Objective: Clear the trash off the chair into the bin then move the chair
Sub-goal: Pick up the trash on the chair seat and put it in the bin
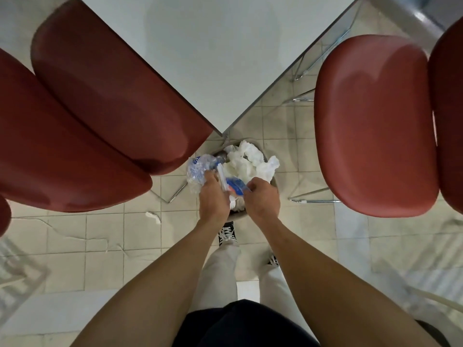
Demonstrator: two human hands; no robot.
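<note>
Currently both hands hover over the bin (273, 182): left hand (213, 194) grips a clear wrapper (198, 169), right hand (263, 196) pinches a blue packet (235, 185). Both chair seats look clear, one scrap (153, 217) lies on the floor, and moving the chair (373, 126) remains.

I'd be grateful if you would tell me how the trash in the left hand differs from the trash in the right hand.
The left hand grips a crumpled clear plastic bottle with blue print and a white strip, bulky and sticking out to the left. The right hand pinches a smaller blue and orange wrapper, mostly between the hands. Both are held over the bin, which already holds white tissue.
</note>
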